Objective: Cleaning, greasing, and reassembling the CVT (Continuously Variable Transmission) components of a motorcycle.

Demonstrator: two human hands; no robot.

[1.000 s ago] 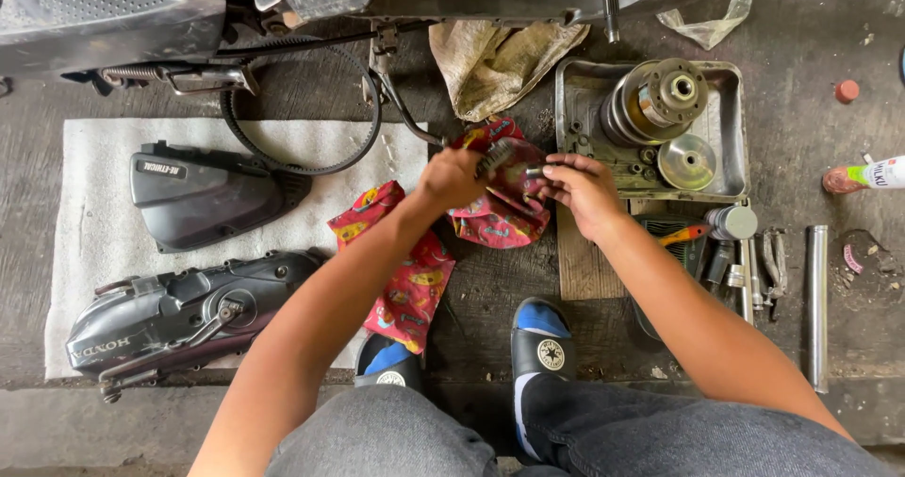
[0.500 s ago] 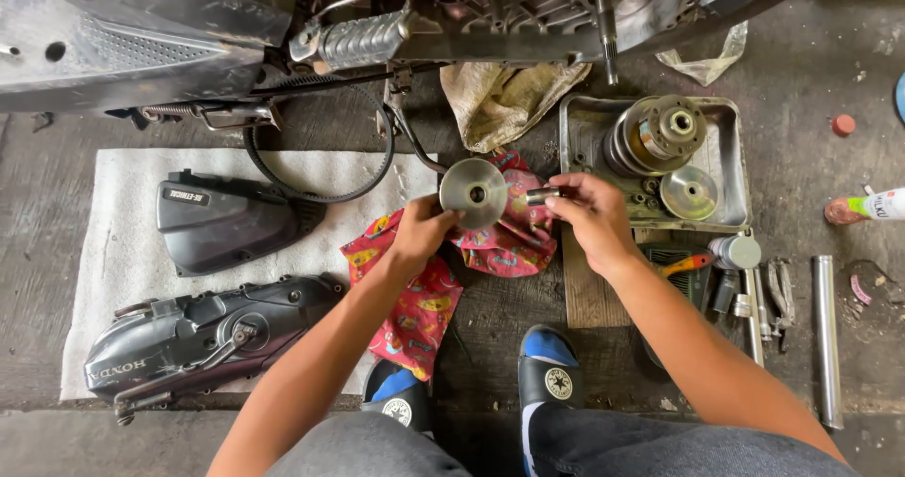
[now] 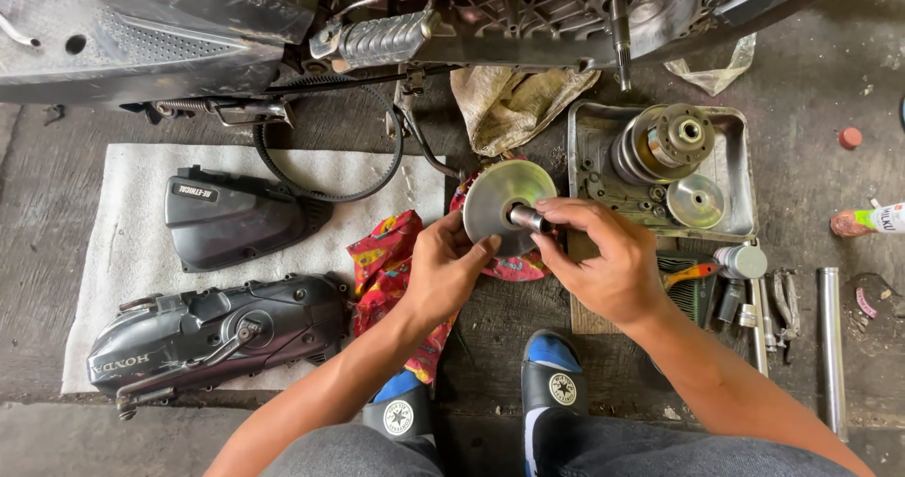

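Observation:
My left hand [image 3: 451, 271] grips the lower edge of a round metal pulley disc [image 3: 497, 194], held upright over a red patterned cloth [image 3: 386, 274]. My right hand [image 3: 603, 255] pinches the short metal bushing [image 3: 526, 217] that sticks out of the disc's centre. Both hands are in front of the open engine side of a scooter [image 3: 528, 10], whose bare shaft [image 3: 620, 39] points down toward me.
A metal tray [image 3: 740, 218] at right carries a clutch assembly [image 3: 666, 139] and a small disc. Sockets and a steel tube [image 3: 830, 345] lie right of it. A drive belt [image 3: 325, 189] and two black covers [image 3: 231, 218] rest on a white cloth at left.
Both hands lifted from the red cloth with the pulley disc, which now faces me. My right hand has closed on the bushing at its centre.

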